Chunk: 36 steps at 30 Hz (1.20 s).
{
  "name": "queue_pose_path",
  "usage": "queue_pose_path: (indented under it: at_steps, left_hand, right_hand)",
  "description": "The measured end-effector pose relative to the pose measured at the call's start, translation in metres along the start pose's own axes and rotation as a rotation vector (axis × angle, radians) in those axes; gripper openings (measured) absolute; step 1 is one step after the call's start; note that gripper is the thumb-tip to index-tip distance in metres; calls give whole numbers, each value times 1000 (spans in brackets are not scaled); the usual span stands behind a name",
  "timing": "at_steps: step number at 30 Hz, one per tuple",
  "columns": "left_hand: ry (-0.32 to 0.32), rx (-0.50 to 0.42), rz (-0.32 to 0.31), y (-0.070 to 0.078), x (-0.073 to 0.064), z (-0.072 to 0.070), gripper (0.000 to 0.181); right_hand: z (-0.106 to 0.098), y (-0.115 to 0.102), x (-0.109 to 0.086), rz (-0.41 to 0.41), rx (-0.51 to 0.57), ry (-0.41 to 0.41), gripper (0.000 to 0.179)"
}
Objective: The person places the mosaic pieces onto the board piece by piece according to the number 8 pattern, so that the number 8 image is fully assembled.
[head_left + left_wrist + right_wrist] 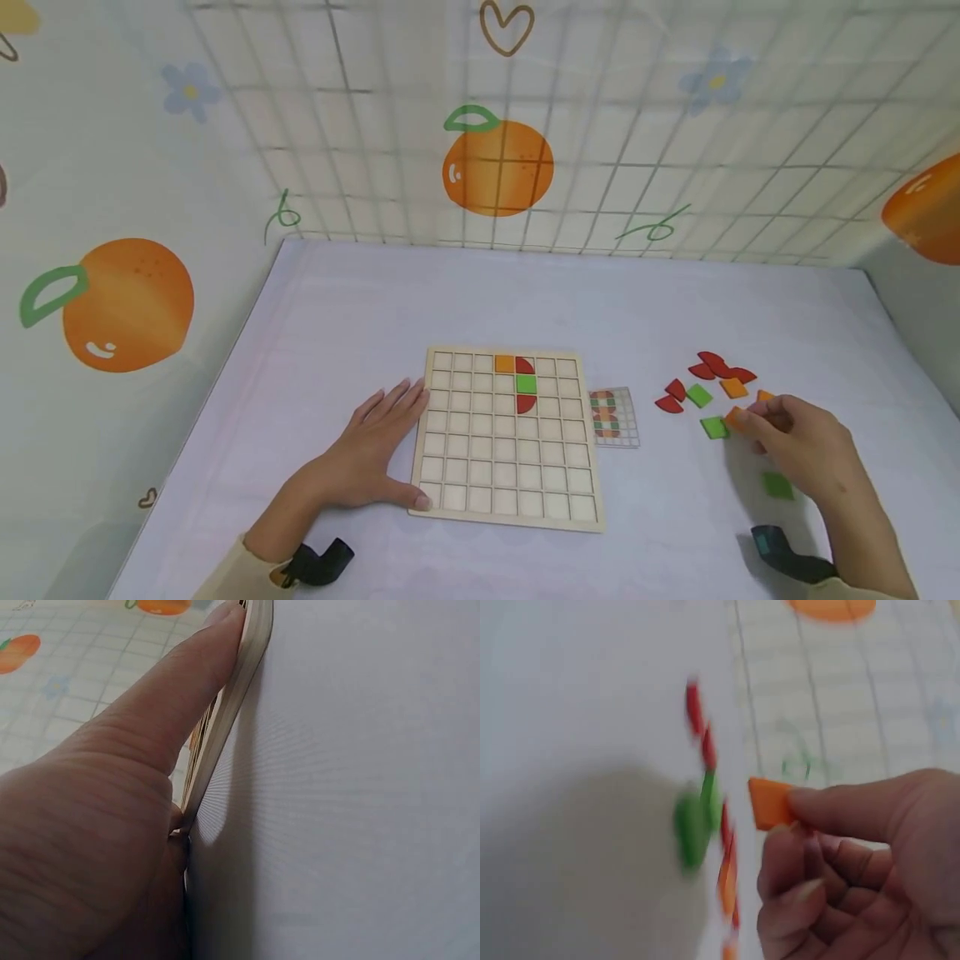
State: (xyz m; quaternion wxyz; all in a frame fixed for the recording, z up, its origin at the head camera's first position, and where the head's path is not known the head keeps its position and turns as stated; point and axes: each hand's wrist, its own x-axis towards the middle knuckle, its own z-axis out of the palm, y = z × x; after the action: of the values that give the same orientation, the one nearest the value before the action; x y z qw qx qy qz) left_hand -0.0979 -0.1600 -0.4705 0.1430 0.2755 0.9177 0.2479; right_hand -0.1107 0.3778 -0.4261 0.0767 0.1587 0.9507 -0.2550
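A wooden grid board (pixel 510 475) lies in the middle of the table. Near its top edge sit an orange square tile (pixel 505 364), a green square tile (pixel 527 384) and two red quarter-round tiles, one of them a red tile (pixel 527 404) below the green. My left hand (pixel 375 450) rests along the board's left side with straight fingers, its thumb (pixel 187 682) on the near corner. Between thumb and fingertips my right hand (pixel 806 442) pinches an orange square tile (pixel 769 804), held above the loose tiles on the right.
Several loose red tiles (pixel 712 363), green tiles (pixel 778 485) and orange tiles (pixel 733 388) lie around the right hand. Beside the board's right edge lies a transparent pattern card (pixel 617 418). A grid-patterned cloth (pixel 375 167) with printed oranges hangs behind the table.
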Motion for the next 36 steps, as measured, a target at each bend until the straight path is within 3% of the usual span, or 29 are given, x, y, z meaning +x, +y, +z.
queue_pose_path:
  at_steps: [2, 5, 11, 17, 20, 23, 32, 36]
  left_hand:
    - [-5, 2, -1, 1, 1, 0, 132]
    - [-8, 8, -4, 2, 1, 0, 132]
    - [-1, 0, 11, 0, 2, 0, 131]
    - [1, 4, 9, -1, 3, 1, 133]
    - [0, 7, 3, -2, 2, 1, 132]
    - [-2, 9, 4, -2, 2, 1, 132]
    - [8, 3, 4, -2, 2, 1, 133]
    - [5, 4, -1, -3, 2, 2, 133]
  right_hand:
    - [4, -13, -6, -96, 33, 32, 39]
    - [14, -51, -15, -284, 66, 20, 28]
    - [52, -139, -22, -529, 94, -132, 12]
    - [90, -193, -12, -707, 103, -277, 4]
    - [105, -205, -6, -759, 89, -334, 4]
    - [112, -208, -4, -758, 59, -364, 3]
    - [122, -206, -8, -780, 18, -326, 7]
    - [125, -209, -13, -752, -11, -312, 9]
